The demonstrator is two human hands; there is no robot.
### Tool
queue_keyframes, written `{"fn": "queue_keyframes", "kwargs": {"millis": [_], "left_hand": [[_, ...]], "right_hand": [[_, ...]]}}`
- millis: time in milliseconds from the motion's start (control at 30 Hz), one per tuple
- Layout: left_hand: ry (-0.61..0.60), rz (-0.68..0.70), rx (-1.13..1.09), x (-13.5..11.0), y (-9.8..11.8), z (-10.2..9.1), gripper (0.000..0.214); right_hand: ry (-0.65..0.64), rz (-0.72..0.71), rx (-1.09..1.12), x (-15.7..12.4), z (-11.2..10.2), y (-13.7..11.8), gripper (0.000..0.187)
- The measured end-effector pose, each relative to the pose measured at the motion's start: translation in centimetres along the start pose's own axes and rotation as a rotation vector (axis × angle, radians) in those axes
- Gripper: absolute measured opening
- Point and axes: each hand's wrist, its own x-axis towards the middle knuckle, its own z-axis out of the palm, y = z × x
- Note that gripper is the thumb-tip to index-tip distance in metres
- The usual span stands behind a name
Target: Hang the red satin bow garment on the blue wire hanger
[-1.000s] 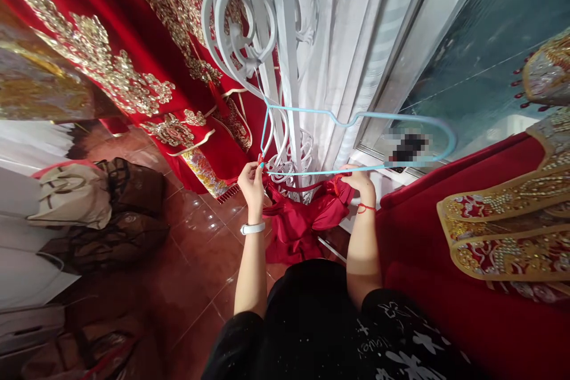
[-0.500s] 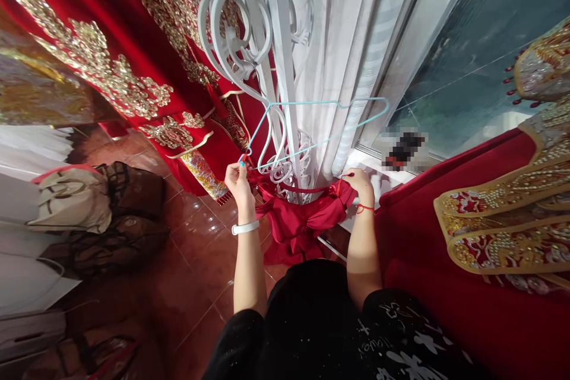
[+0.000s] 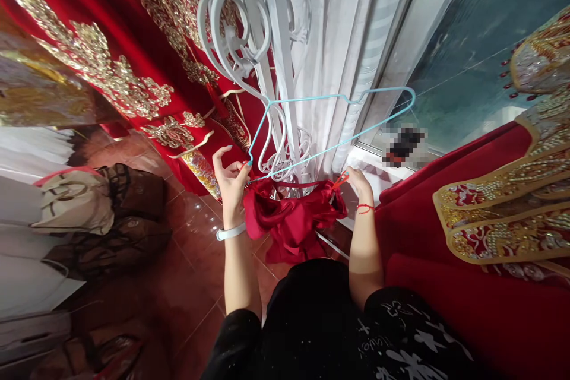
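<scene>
A light blue wire hanger hangs from the white scrolled metal rack in front of me. Below it a plain red satin garment sags between my hands. My left hand pinches the garment's thin red strap at the hanger's left corner. My right hand grips the other red strap at the garment's right side, just under the hanger's lower wire. A white band sits on my left wrist and a red string on my right.
Red robes with gold embroidery hang at the left, and another red and gold garment lies at the right. White curtains and a glass door stand behind the rack. Bags sit on the reddish tile floor.
The hanger has swung and tilted, its right end now higher and farther right. My left hand has turned palm-up at the hanger's left corner, and the red garment has bunched up toward it.
</scene>
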Motion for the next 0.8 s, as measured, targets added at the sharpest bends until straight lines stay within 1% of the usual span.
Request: {"fn": "queue_keyframes", "kwargs": {"millis": [133, 200, 267, 300, 367, 400, 467, 533, 600, 667, 733, 800], "left_hand": [[0.104, -0.131, -0.278, 1.5, -1.0, -1.2, 0.049], [0.094, -0.161, -0.412, 2.2, -1.8, -2.3, 0.039], [0.053, -0.158, -0.473, 2.6, -2.4, -3.5, 0.025], [0.044, -0.149, -0.467, 2.7, -2.6, -4.1, 0.02], [0.08, -0.115, -0.402, 2.4, -3.0, -5.1, 0.018], [0.116, -0.098, -0.366, 2.1, -3.1, -5.5, 0.021], [0.205, -0.056, -0.323, 1.0, -3.7, -6.3, 0.036], [0.255, -0.003, -0.286, -0.4, -4.5, -7.0, 0.044], [0.253, 0.058, -0.203, -1.9, -5.6, -7.8, 0.039], [0.222, 0.111, -0.118, -3.1, -6.8, -8.4, 0.034], [0.207, 0.156, -0.103, -3.9, -7.8, -8.8, 0.042], [0.216, 0.194, -0.143, -4.4, -8.2, -9.0, 0.054]], "right_hand": [[0.016, 0.087, 0.346, -0.7, -0.1, -1.0, 0.031], [0.035, 0.09, 0.464, -1.2, -0.6, -1.4, 0.024], [0.05, 0.08, 0.58, -1.7, -1.1, -1.7, 0.021], [0.053, 0.07, 0.655, -1.9, -1.4, -1.8, 0.023], [0.072, 0.04, 0.827, -2.4, -1.9, -2.1, 0.03], [0.092, 0.017, 0.91, -2.6, -2.1, -2.3, 0.032], [0.151, -0.044, 1.02, -3.0, -2.4, -2.8, 0.03], [0.196, -0.111, 1.07, -3.3, -2.6, -3.2, 0.026], [0.217, -0.156, 1.078, -3.4, -2.7, -3.6, 0.026], [0.238, -0.173, 1.077, -3.5, -2.8, -3.9, 0.03], [0.256, -0.185, 1.097, -3.6, -2.9, -4.3, 0.034], [0.241, -0.215, 1.122, -3.7, -2.9, -4.7, 0.036]]}}
